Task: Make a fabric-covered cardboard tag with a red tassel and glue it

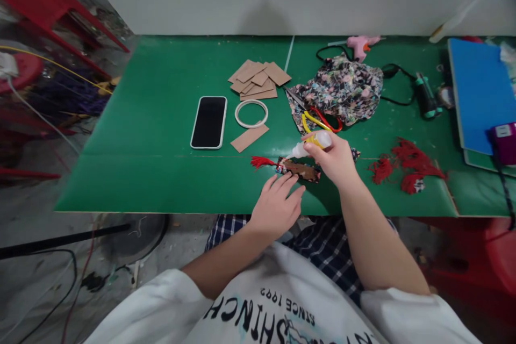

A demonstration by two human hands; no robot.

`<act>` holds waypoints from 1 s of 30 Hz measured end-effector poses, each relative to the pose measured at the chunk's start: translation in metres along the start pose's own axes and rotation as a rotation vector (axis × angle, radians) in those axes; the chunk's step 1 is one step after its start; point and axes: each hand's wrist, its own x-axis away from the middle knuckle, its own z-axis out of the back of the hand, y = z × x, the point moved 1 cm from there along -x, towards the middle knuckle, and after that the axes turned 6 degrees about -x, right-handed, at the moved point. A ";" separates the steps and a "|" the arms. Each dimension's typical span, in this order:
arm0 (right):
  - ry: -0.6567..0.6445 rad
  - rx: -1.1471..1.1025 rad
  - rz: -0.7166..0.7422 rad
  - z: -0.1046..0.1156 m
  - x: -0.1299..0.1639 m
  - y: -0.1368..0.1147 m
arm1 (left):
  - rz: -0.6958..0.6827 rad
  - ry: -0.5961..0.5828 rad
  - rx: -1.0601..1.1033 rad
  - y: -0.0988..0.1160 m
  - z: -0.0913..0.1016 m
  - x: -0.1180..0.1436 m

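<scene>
My right hand (pixel 336 158) grips a small glue bottle (pixel 321 140), white with a yellow label. The bottle is tilted, and its nozzle points down at the tassel end of a bookmark-like strip (pixel 300 170). That strip has brown card in the middle and dark floral fabric along its edges. From its left end a red tassel (pixel 263 162) spreads onto the green table. My left hand (pixel 281 205) lies with fingers stretched out, their tips on the strip's near edge. Whether the nozzle touches the strip I cannot tell.
Beyond my hands are scissors (pixel 322 118) on floral fabric (pixel 346 88), a pink glue gun (pixel 360 47), a tape roll (pixel 251 114), cardboard pieces (pixel 258 79) and a phone (pixel 208 122). Red tassels (pixel 415 164) and a blue folder (pixel 481 97) lie to the right on the green table (pixel 153 183).
</scene>
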 end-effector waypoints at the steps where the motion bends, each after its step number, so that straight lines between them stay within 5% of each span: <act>1: 0.033 -0.009 0.007 -0.002 -0.001 0.002 | 0.002 0.003 0.000 0.000 0.000 0.000; 9: 0.179 0.188 0.076 -0.023 -0.005 0.007 | -0.001 0.009 -0.007 -0.001 -0.001 0.000; 30: 0.162 0.230 0.154 -0.030 -0.002 0.009 | 0.011 -0.001 0.001 0.000 -0.003 0.000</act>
